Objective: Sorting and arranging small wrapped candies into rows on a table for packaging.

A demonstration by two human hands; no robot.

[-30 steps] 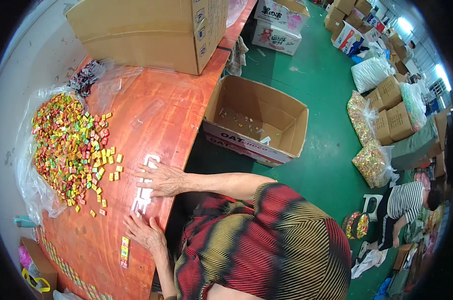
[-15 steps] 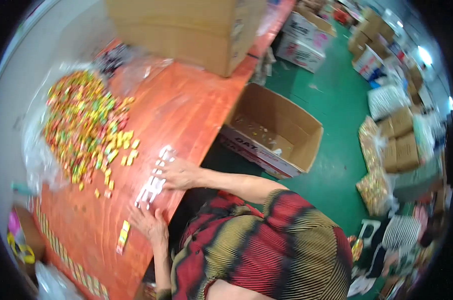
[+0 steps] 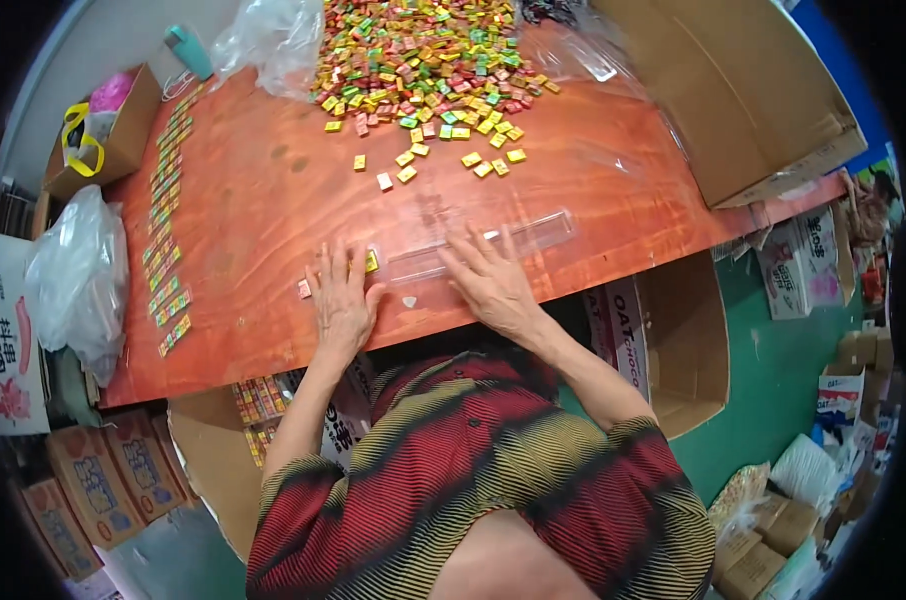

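Observation:
My left hand (image 3: pixel 343 305) lies spread on the red-brown table, palm down, over a short row of small wrapped sweets. A yellow sweet (image 3: pixel 371 261) shows beside its fingers and a pinkish sweet (image 3: pixel 304 289) at its outer side; the rest of the row is hidden. To the right, a long, narrow clear plastic tray (image 3: pixel 548 232) lies flat. My right hand (image 3: pixel 491 288) rests with fingers apart across its middle, gripping nothing. Beyond both hands is a big heap of small wrapped sweets (image 3: pixel 423 65) in yellow, red and green, with loose ones scattered on its near side.
Rows of sweets (image 3: pixel 163 230) line the table's left side. A large cardboard box (image 3: pixel 733 100) stands at the back right. Below the front edge are open cartons, one at the right (image 3: pixel 683 340). A clear plastic bag (image 3: pixel 78 270) hangs at the left.
The view has swung round, so the table now lies straight ahead. My left hand has moved from beside the clear tray onto the short row of sweets. My right hand stays at the tray.

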